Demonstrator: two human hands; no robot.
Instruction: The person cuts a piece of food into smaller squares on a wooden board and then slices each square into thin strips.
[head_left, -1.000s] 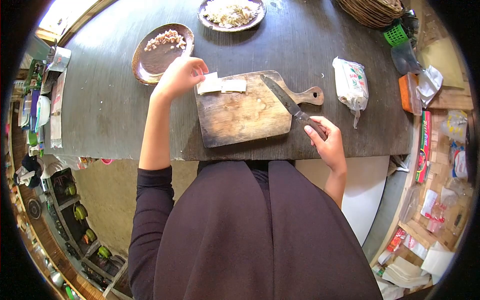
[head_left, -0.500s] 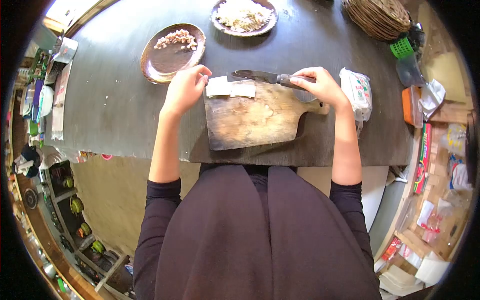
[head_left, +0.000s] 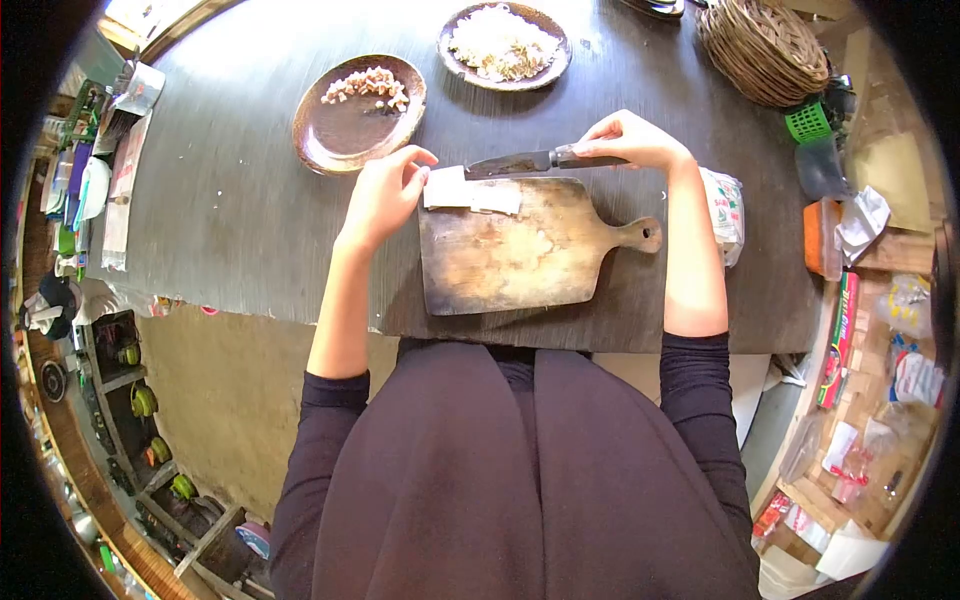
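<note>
The right hand [head_left: 628, 140] grips a dark-handled steel knife [head_left: 515, 163] above the flat white slab [head_left: 472, 190] at the worn wooden cutting board's [head_left: 530, 245] far-left corner; the left hand [head_left: 385, 195] pins it with loose fingertips, near enough to get nicked should it slide

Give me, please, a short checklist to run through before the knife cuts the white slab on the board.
1. Right hand gripping the knife by its handle: ok.
2. Left hand steadying the white slab at its left end: ok.
3. Left fingertips clear of the blade tip: cannot tell, they are close.
4. Slab fully on the cutting board: ok, at its far edge.
5. Board flat on the table: ok.
</note>
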